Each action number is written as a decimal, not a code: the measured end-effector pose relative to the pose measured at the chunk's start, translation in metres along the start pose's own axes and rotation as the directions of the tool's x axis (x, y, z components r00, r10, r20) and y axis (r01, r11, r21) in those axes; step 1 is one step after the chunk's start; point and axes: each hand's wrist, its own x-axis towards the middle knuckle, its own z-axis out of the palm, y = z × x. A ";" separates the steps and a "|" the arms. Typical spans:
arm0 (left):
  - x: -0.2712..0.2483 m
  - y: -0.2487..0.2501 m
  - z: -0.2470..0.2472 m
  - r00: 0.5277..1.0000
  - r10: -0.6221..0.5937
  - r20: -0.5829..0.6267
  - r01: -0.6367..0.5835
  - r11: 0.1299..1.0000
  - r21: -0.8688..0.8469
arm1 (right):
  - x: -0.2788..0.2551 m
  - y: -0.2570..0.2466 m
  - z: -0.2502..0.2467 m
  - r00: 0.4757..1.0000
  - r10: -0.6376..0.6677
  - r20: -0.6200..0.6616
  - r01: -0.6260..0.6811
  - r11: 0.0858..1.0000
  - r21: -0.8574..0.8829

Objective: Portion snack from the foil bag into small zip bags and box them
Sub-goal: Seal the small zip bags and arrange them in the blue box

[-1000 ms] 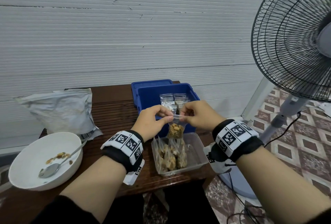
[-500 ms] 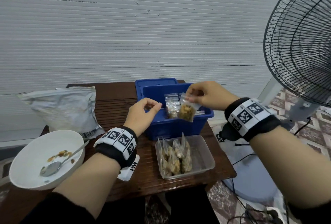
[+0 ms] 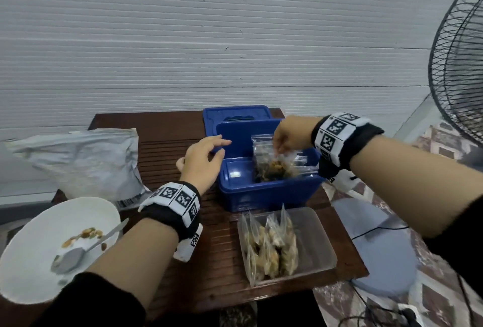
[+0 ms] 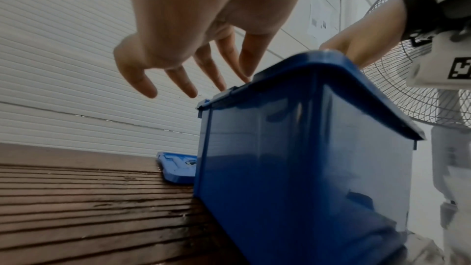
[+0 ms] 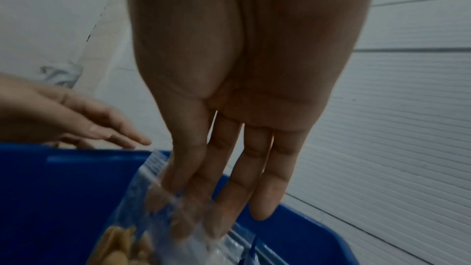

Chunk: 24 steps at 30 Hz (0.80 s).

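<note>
The foil bag (image 3: 86, 162), silvery and crumpled, lies on its side at the table's left edge. The blue box (image 3: 266, 191), lid off, stands toward the far right corner, holding clear small zip bags; one filled zip bag (image 3: 277, 167) of tan snack pieces stands tilted inside. More filled bags stand upright in the clear tray (image 3: 321, 245) at the near right corner.

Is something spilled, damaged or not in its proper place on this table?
Nothing looks spilled or damaged. A few snack pieces lie in the white bowl with the spoon, and the blue box stands upright.
</note>
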 end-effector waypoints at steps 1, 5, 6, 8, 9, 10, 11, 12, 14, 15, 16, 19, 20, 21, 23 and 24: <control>0.003 -0.002 0.001 1.000 0.004 0.015 -0.005 1.000 0.014 | 0.009 0.000 0.002 0.999 0.002 0.039 -0.001 1.000 -0.018; 0.013 -0.009 0.004 0.997 0.003 0.074 -0.004 1.000 0.001 | 0.039 0.000 0.008 0.979 0.005 0.204 -0.002 1.000 -0.015; 0.015 -0.010 0.005 0.997 0.002 0.073 -0.002 1.000 -0.002 | 0.046 0.000 0.010 0.967 0.008 0.255 -0.003 1.000 -0.019; 0.018 -0.010 0.005 0.998 -0.003 0.058 0.003 1.000 0.000 | 0.058 0.001 0.012 0.930 0.012 0.366 -0.006 1.000 -0.017; 0.020 -0.011 0.006 0.999 -0.007 0.046 0.007 1.000 -0.003 | 0.063 0.000 0.013 0.910 0.012 0.414 -0.006 1.000 -0.014; 0.021 -0.011 0.006 0.999 -0.011 0.037 0.011 1.000 -0.009 | 0.067 0.000 0.013 0.894 0.009 0.448 -0.003 1.000 -0.015; 0.022 -0.011 0.006 0.999 -0.018 0.032 0.019 1.000 -0.019 | 0.071 0.000 0.013 0.885 0.009 0.466 0.001 1.000 -0.022; 0.022 -0.011 0.007 0.999 -0.022 0.030 0.023 0.999 -0.031 | 0.074 0.000 0.014 0.883 0.013 0.469 0.003 0.999 -0.032; 0.023 -0.011 0.008 0.999 -0.029 0.035 0.031 0.998 -0.057 | 0.078 0.000 0.017 0.897 0.025 0.441 0.003 0.998 -0.063; 0.023 -0.010 0.009 0.999 -0.031 0.036 0.034 0.997 -0.067 | 0.080 0.000 0.019 0.910 0.031 0.412 0.003 0.997 -0.081; 0.023 -0.010 0.009 0.999 -0.034 0.036 0.037 0.996 -0.076 | 0.081 0.001 0.020 0.922 0.037 0.385 0.003 0.995 -0.101; 0.023 -0.009 0.011 0.999 -0.037 0.028 0.040 0.995 -0.092 | 0.083 0.002 0.022 0.933 0.049 0.357 0.001 0.990 -0.138; 0.022 -0.008 0.011 0.999 -0.039 0.026 0.041 0.994 -0.097 | 0.083 0.002 0.022 0.930 0.050 0.363 0.002 0.990 -0.143; 0.022 -0.008 0.012 0.999 -0.042 0.027 0.044 0.994 -0.101 | 0.082 0.002 0.021 0.931 0.053 0.362 0.002 0.989 -0.148; 0.021 -0.006 0.011 0.999 -0.044 0.032 0.047 0.994 -0.101 | 0.078 0.002 0.020 0.938 0.057 0.341 -0.007 0.989 -0.146; 0.021 -0.006 0.010 0.998 -0.045 0.036 0.048 0.994 -0.096 | 0.076 0.003 0.019 0.943 0.054 0.329 -0.010 0.991 -0.134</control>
